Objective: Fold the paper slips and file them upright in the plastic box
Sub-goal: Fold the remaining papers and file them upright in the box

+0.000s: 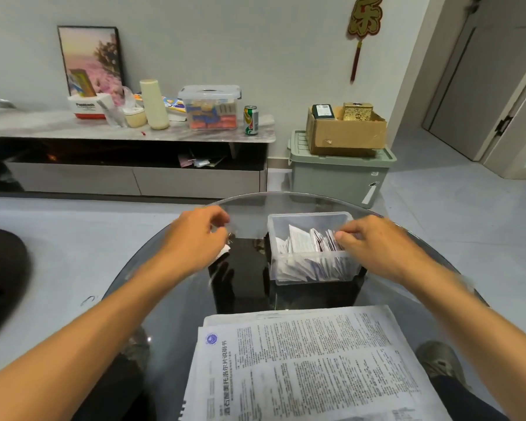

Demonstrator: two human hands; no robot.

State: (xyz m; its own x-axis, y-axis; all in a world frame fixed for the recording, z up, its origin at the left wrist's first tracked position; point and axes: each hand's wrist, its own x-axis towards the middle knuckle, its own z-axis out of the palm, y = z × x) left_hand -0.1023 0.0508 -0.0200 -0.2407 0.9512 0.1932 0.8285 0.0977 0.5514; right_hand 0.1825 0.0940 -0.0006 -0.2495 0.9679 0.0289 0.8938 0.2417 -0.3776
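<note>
I saw a long marble sideboard (128,129) by the wall w/ a framed picture (90,59), cream cylinder (154,104), clear lidded tub (210,107) & green can (251,120). Right of it, a cardboard box (345,132) sat atop a green bin (340,177). Red-gold ornament (364,18) hung above.

On the round glass table (170,302): one clear plastic box (313,270) holding a row of folded paper slips (308,243) too tightly packed to count, one stack of unfolded printed leaflets (304,366) at the near edge, sheet number indeterminate, and two hands, the left hand (195,235) and the right hand (374,241). On the sideboard counter (43,126): one lidded clear storage tub (210,107), one green drink can (251,120), one cream cylindrical bottle (154,104), one framed picture (91,60). On the floor: one green storage bin (337,177) carrying one cardboard carton (345,132); on the wall, one red-and-gold hanging ornament (364,18).
</note>
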